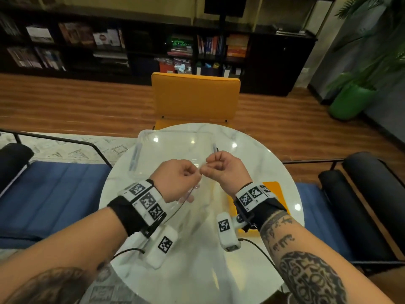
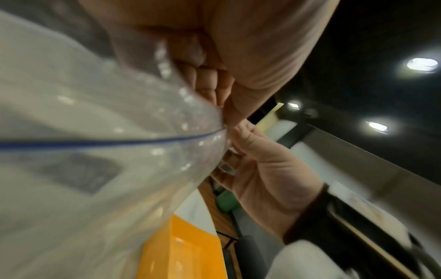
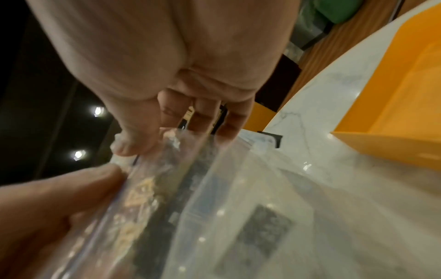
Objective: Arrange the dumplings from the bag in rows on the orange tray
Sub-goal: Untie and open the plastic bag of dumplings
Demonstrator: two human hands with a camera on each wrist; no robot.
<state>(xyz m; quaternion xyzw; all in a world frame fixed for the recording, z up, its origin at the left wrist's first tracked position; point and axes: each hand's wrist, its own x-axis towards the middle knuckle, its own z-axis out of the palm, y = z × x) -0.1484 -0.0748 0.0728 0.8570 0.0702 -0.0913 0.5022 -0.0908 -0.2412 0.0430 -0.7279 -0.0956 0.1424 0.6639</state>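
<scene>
A clear plastic zip bag (image 1: 192,207) hangs above the round marble table, held up by its top edge. My left hand (image 1: 178,178) and my right hand (image 1: 221,166) both pinch that top edge, knuckles almost touching. The left wrist view shows the bag (image 2: 95,132) with its blue zip line, and the right hand's fingers (image 2: 248,136) pinching next to mine. The bag (image 3: 238,207) fills the right wrist view. The orange tray (image 1: 271,187) lies on the table under my right wrist, mostly hidden; it also shows as the tray (image 3: 393,113) and the tray (image 2: 181,249). No dumplings can be made out.
A clear plastic lid or container (image 1: 175,148) lies flat on the far half of the table (image 1: 197,270). An orange chair (image 1: 195,97) stands beyond it. Blue cushioned seats (image 1: 54,194) flank the table on both sides.
</scene>
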